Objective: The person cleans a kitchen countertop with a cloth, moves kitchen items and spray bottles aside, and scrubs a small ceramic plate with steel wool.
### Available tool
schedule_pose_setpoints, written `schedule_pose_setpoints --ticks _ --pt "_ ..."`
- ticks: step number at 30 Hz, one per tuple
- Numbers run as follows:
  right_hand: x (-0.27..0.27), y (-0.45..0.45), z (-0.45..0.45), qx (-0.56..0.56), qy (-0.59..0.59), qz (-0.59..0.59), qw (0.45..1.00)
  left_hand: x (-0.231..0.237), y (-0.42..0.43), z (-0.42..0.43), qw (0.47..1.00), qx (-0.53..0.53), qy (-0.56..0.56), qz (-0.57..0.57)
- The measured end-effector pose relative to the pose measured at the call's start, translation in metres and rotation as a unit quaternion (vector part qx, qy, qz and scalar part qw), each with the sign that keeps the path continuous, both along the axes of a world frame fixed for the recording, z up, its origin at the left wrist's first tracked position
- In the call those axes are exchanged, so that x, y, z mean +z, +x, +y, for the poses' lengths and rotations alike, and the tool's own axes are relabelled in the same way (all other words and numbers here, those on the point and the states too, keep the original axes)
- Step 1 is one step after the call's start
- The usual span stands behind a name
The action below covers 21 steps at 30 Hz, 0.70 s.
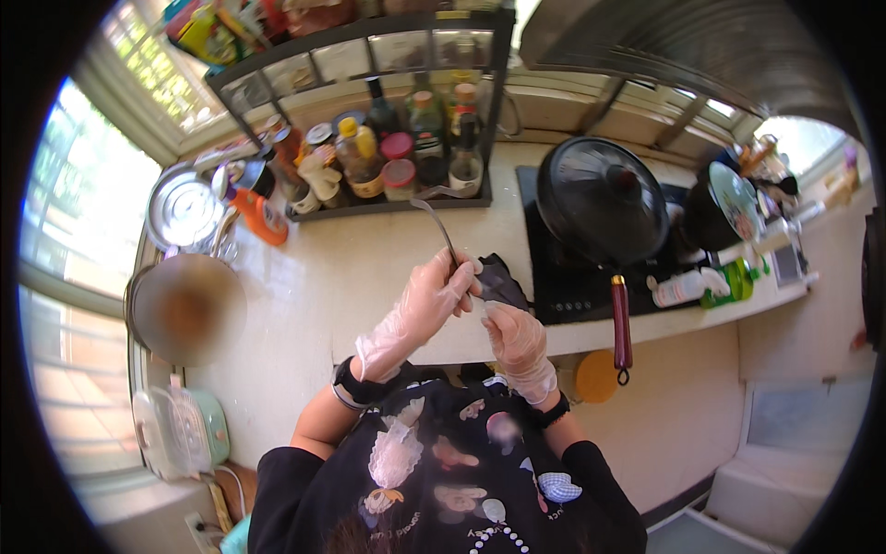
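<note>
My left hand (439, 287), in a clear plastic glove, grips a slim metal utensil (437, 220), perhaps a spoon or fork. Its curved end points up and away from me, towards the bottle rack. At the utensil's lower end, the gloved fingertips of my right hand (519, 346) are pinched together; the fingers partly hide that end. Both hands are above the front edge of the white counter (387, 277). Just beyond them a crumpled dark cloth or bag (504, 280) lies beside the cooktop (567, 294).
A lidded black wok (602, 201) sits on the cooktop, its red handle (621, 322) overhanging the counter edge. Spray bottles (682, 287) lie at the right. A dark rack (387, 208) holds bottles and jars. At left are an orange bottle (259, 215) and a round lid (190, 308).
</note>
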State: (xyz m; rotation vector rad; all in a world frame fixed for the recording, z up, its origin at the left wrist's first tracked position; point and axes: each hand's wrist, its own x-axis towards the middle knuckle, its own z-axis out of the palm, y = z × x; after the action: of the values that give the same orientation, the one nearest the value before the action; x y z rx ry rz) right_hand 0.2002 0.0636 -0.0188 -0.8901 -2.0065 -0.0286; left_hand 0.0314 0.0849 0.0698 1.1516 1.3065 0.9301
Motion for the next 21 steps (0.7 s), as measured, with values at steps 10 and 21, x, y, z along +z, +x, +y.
schedule_pose_setpoints --ticks 10,21 --pt "-0.025 0.018 0.033 0.041 -0.101 0.053 0.993 -0.033 -0.082 -0.031 0.942 0.172 0.06 0.282" --pt "-0.027 -0.023 0.056 0.071 -0.145 0.036 0.986 -0.061 -0.161 -0.069 0.915 0.353 0.085 0.178"
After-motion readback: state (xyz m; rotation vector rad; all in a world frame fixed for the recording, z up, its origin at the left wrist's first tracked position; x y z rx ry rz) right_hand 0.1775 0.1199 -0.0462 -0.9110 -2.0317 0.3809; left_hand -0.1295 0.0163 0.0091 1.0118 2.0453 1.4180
